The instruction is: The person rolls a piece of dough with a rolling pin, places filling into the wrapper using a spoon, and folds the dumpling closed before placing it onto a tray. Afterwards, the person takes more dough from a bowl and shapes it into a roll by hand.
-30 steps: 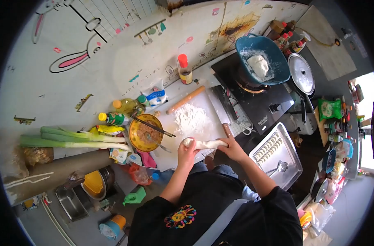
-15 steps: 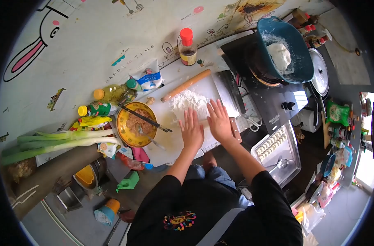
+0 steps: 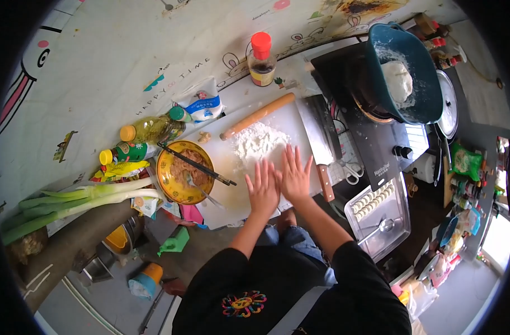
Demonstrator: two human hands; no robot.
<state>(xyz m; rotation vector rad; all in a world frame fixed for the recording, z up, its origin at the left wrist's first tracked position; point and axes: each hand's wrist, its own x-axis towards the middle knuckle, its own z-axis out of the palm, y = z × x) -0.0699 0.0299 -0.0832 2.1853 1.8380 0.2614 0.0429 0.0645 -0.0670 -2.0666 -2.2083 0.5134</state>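
Note:
My left hand (image 3: 263,190) and my right hand (image 3: 294,176) lie flat side by side, fingers spread, over the near part of the white board (image 3: 232,195). The dough roll seen earlier is hidden, apparently beneath them. Just beyond the fingertips is a heap of flour (image 3: 259,139), with a wooden rolling pin (image 3: 258,115) behind it. On the left, a yellow bowl (image 3: 164,181) holds minced filling (image 3: 185,167), chopsticks and a spoon. A cleaver (image 3: 317,137) rests along the board's right side, its wooden handle toward me.
A blue basin (image 3: 378,84) with dough (image 3: 397,81) sits on the stove (image 3: 372,145). Below it, a metal tray (image 3: 397,237) holds rows of dumplings (image 3: 373,201). Bottles, a sauce bottle (image 3: 262,64) and leeks (image 3: 87,198) stand or lie behind and left.
The dough roll was held up between both hands; now both hands are flat and low at the board, and the roll is out of sight. The view has shifted closer to the board.

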